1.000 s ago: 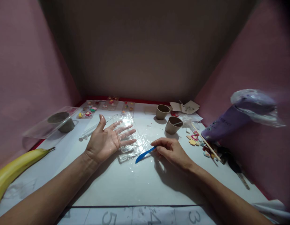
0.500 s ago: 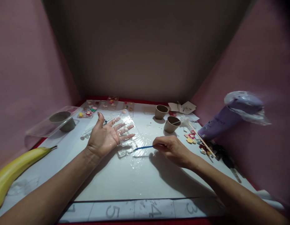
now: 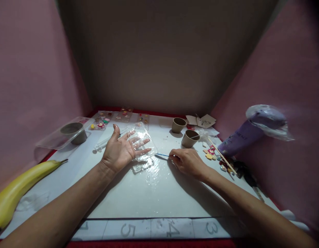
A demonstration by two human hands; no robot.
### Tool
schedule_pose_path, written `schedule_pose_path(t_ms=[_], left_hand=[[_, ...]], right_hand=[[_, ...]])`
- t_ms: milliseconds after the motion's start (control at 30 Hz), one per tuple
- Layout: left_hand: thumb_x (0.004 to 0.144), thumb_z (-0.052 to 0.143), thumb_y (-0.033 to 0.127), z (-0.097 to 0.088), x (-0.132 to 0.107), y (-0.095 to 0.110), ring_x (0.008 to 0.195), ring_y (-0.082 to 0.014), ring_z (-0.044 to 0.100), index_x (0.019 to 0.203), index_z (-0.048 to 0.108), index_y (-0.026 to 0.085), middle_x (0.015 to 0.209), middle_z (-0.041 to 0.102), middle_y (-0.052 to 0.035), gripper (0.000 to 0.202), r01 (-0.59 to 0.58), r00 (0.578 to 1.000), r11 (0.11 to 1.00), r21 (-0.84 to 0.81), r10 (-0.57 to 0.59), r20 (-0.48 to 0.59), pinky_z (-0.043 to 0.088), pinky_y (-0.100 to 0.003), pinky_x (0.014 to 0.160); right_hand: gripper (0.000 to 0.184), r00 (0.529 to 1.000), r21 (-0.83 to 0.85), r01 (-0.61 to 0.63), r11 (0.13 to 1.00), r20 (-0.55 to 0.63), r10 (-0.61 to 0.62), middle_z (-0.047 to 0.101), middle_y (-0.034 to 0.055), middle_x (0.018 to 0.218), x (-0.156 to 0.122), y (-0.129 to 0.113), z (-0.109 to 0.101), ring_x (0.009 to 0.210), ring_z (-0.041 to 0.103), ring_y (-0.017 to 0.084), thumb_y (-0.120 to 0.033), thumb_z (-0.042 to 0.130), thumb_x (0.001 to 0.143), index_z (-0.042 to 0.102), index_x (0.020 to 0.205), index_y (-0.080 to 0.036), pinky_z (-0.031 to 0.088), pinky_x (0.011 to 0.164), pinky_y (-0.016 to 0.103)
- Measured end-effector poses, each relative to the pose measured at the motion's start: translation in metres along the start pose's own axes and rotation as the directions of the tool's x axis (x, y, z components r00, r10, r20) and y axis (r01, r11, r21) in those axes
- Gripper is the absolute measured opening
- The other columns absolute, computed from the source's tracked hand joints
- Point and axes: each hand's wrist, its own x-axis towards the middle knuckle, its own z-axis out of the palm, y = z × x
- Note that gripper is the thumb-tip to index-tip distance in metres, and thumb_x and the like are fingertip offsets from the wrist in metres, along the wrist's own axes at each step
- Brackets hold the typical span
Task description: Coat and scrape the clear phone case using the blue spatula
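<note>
My left hand (image 3: 121,150) lies palm up over the white table, fingers stretched out, with a clear plastic phone case (image 3: 141,140) resting across the fingers. My right hand (image 3: 188,162) is closed in a pinch on a thin blue plastic spatula (image 3: 162,155) whose tip points left toward the case edge. Under the case the table carries a glossy wet patch (image 3: 149,168) and crinkled clear film.
Two brown paper cups (image 3: 179,124) (image 3: 190,138) stand at the back right beside a wooden stick (image 3: 221,156) and small coloured charms (image 3: 210,152). A purple bagged tool (image 3: 252,132) lies right. A banana (image 3: 17,187), a lidded clear tray (image 3: 66,134) and decorated cases (image 3: 123,115) sit left and back.
My right hand has turned the blue spatula edge-on and drawn it up and right, closer to the case. My left hand with the case has shifted slightly.
</note>
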Motion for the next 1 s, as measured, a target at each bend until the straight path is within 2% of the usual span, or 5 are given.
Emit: schedule_pose_path(t_ms=[233,500,667,833,1000], left_hand=[[0.083,0.043,0.071,0.002,-0.001,-0.001,0.134,-0.0432,0.039,0.153,0.010,0.019,0.157,0.016,-0.0257,0.093,0.003,1.000,1.000,0.004,-0.003,0.003,0.038,-0.067,0.099],[0.083,0.041,0.072,-0.005,0.003,0.000,0.133,-0.0424,0.041,0.149,0.023,0.014,0.149,0.032,-0.0287,0.090,0.037,0.999,0.999,0.022,-0.036,-0.018,0.038,-0.066,0.099],[0.081,0.043,0.074,-0.009,0.005,-0.001,0.132,-0.0431,0.042,0.147,0.025,0.013,0.146,0.038,-0.0285,0.091,0.046,0.999,0.999,0.021,-0.046,0.006,0.039,-0.066,0.099],[0.083,0.041,0.073,-0.007,0.005,0.000,0.128,-0.0434,0.046,0.146,0.027,0.013,0.141,0.044,-0.0284,0.088,0.060,0.998,0.998,0.008,-0.060,-0.001,0.039,-0.067,0.097],[0.082,0.039,0.074,-0.006,0.004,0.000,0.128,-0.0431,0.046,0.146,0.027,0.013,0.141,0.044,-0.0281,0.088,0.061,0.998,0.998,0.006,-0.061,0.017,0.039,-0.067,0.098]], right_hand=[[0.020,0.988,0.157,-0.148,0.976,-0.010,0.151,0.072,0.0030,0.072,0.004,-0.002,-0.004,0.065,0.059,0.016,-0.015,0.054,0.082,0.072,0.077,-0.022,0.030,0.058,0.026],[0.015,0.987,0.287,-0.142,0.947,-0.034,0.158,0.063,-0.0010,0.061,0.007,-0.001,-0.003,0.054,0.047,0.011,-0.013,0.057,0.075,0.069,0.078,-0.021,0.029,0.053,0.023],[0.021,0.975,0.278,-0.191,0.941,-0.054,0.214,0.063,0.0006,0.061,0.020,0.007,-0.001,0.055,0.048,0.012,-0.014,0.054,0.077,0.074,0.082,-0.020,0.030,0.054,0.024],[0.029,0.989,0.370,-0.124,0.921,-0.032,0.146,0.063,0.0005,0.061,0.028,0.012,0.003,0.055,0.047,0.011,-0.009,0.050,0.075,0.077,0.083,-0.018,0.032,0.054,0.023],[0.028,0.998,0.433,-0.048,0.900,-0.011,0.058,0.060,-0.0004,0.058,0.026,0.006,0.006,0.054,0.045,0.010,-0.009,0.049,0.077,0.076,0.078,-0.015,0.030,0.051,0.022]])
